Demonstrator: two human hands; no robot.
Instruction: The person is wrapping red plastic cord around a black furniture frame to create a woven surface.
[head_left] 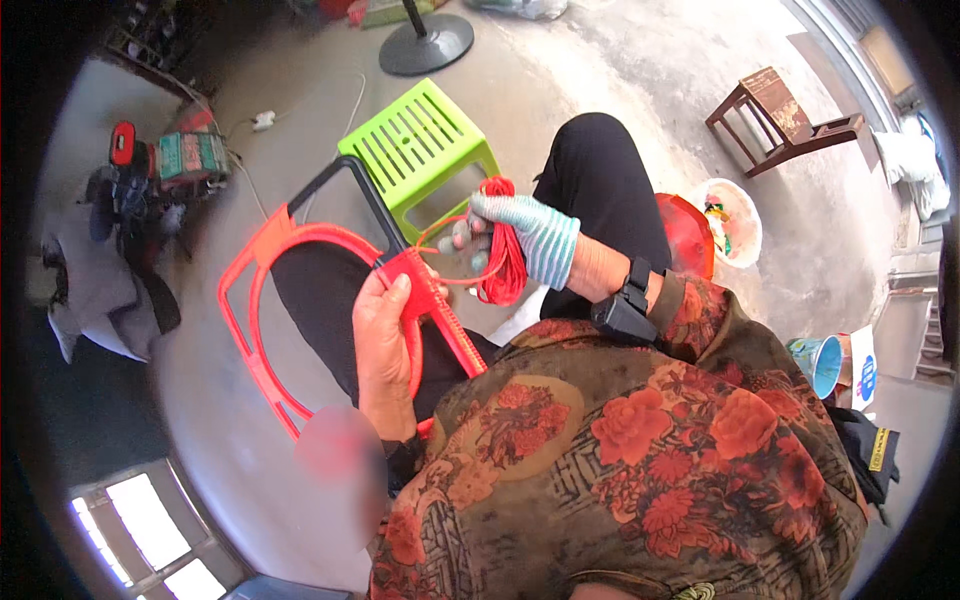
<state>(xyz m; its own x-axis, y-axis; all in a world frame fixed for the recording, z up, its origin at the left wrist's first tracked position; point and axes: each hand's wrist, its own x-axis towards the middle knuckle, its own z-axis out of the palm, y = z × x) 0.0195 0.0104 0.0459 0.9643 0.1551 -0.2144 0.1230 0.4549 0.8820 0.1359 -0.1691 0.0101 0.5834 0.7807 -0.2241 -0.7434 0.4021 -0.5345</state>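
My bare left hand (380,325) is closed round a corner of a red frame (257,345) with curved rails and a black U-shaped bar (368,190). The frame rests across my lap, and close red ridges run along its edge beside my thumb. In my right hand (525,235), which wears a striped knit glove, a looped bundle of red cord (505,270) is gripped against the palm. A single strand of cord reaches from the bundle toward the frame's corner. Where that strand ends is hidden behind my left hand.
A green plastic stool (415,145) stands just ahead of my knees. Beyond it is a round black stand base (425,45). To the right are a white tub (733,225), a red container (686,235) and a wooden stool (775,110). Machinery (190,160) stands at left.
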